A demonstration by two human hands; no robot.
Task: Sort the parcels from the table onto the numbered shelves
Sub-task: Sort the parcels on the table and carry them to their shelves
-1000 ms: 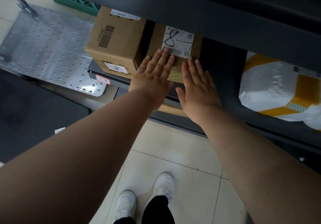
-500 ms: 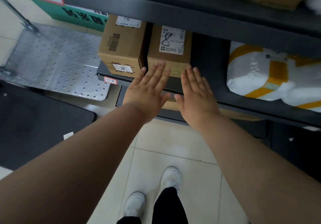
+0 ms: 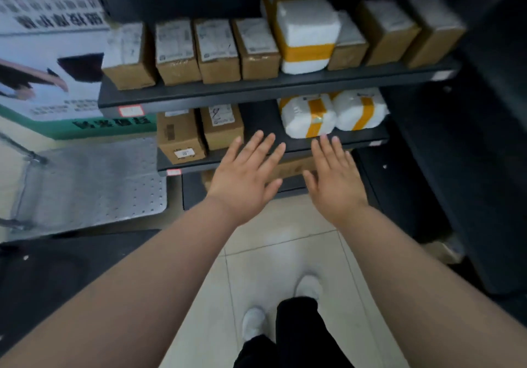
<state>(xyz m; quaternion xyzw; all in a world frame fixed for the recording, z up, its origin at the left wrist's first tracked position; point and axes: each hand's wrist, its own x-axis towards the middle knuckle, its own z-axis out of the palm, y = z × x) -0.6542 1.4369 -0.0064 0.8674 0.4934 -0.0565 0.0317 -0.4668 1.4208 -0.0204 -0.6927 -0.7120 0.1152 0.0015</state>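
Two shelves of a dark rack point(image 3: 484, 139) fill the upper half of the frame. The upper shelf point(image 3: 256, 91) carries a row of brown boxes point(image 3: 216, 51) standing side by side, with a white parcel point(image 3: 306, 39) banded in yellow tape among them, right of centre. The lower shelf point(image 3: 262, 122) holds a large brown box point(image 3: 178, 136) at its left end. A small brown box point(image 3: 222, 128) stands just beside it on the right, a printed label on its top. Past a bare stretch, two white taped bundles point(image 3: 309, 116) touch each other at the right.

Pale floor tiles point(image 3: 279, 253) run down the centre. A perforated metal cart point(image 3: 94, 179) lies at the left, with a blurred poster point(image 3: 51, 53) above it at the upper left.

Both forearms reach up from the bottom corners. The left hand point(image 3: 245, 179) and the right hand point(image 3: 333, 182) hover palm-down at centre frame, before the lower shelf's front edge. Each grip is apart, with the fingers straight and spread. The left fingertips lie near the small brown box's lower right corner and the right fingertips near the taped bundles. Whether either touches, I cannot tell.

White shoes point(image 3: 253, 323) show at the bottom centre. A small red-edged tag point(image 3: 130, 110) sits on the upper shelf's front edge.
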